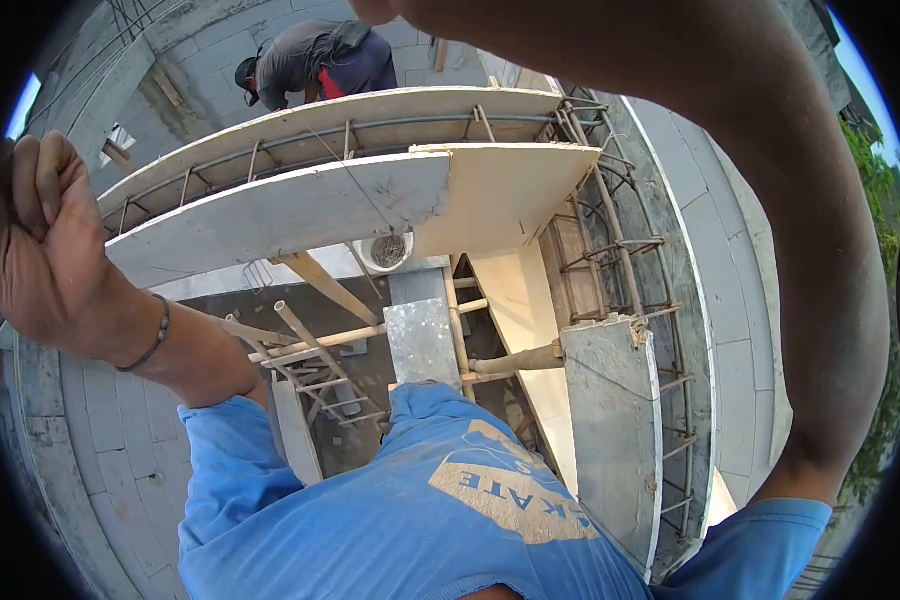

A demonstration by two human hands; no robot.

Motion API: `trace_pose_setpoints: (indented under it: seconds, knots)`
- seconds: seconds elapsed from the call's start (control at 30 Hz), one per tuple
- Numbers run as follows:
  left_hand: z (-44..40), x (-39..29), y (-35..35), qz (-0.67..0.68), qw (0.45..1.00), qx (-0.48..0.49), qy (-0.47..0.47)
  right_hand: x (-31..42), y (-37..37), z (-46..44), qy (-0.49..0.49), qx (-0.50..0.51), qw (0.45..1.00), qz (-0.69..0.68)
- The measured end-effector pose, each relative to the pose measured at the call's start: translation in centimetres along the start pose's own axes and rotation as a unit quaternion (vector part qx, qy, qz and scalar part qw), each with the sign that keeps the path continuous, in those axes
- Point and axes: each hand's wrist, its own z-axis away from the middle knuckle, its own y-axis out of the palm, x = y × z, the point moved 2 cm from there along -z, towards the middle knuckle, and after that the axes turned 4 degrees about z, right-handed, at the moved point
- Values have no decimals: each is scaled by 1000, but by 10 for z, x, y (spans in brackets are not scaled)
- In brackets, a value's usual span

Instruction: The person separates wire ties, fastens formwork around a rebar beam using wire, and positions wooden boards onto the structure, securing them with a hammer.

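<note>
Two boards span the view: the near board (300, 205) is grey and scuffed with a tan panel (510, 195) at its right, the far board (370, 106) runs alongside, and rods (410, 124) lie between. From my remote seat I see the left hand (45, 240) curled into a fist near their left end, holding what, if anything, I cannot tell; the right hand (374, 9) is a sliver at the top edge, its state unreadable. Below I make out a spattered plank (420, 340), a bucket (361, 254) and poles (330, 290), with block walls (720, 225) around and a bent co-worker (315, 60) beyond.
</note>
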Motion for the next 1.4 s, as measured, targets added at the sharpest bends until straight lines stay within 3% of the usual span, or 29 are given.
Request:
trace_pose_setpoints:
  seconds: [0.2,0.37,0.43,0.6,0.67,0.77,0.87,0.93,1.07,1.17,1.2,1.27,1.33,1.4]
  knots:
    - [0,-83,-32,-29,997,-36,64,-6,50,-3,43,-156,987,-16]
    - [4,-81,-54,21,997,-59,43,47,157,98,273,-324,895,-143]
    - [19,-47,-61,81,992,-101,-3,82,193,167,352,-292,877,-150]
    - [64,83,6,65,990,-87,-93,118,251,296,470,-264,832,-132]
    - [69,124,7,61,988,-54,-129,107,253,322,606,-282,720,-185]
    - [64,177,7,54,987,-10,-149,80,265,352,673,-295,671,-97]
    - [55,219,-4,70,983,-8,-171,58,273,362,714,-297,627,-95]
    - [51,237,-12,63,982,-20,-175,48,285,369,716,-287,631,-83]
    - [39,252,-29,47,983,-35,-172,41,317,371,734,-283,593,-170]
    - [34,255,-47,58,982,-37,-178,57,319,352,782,-234,534,-220]
    - [33,257,-53,59,981,-36,-182,62,321,350,784,-235,531,-218]
    - [33,263,-67,100,978,-25,-181,69,321,344,755,-183,613,-140]
    - [33,265,-69,96,977,-54,-184,65,296,328,748,-169,627,-136]
    - [33,269,-74,96,978,-61,-176,52,268,320,724,-49,684,-73]
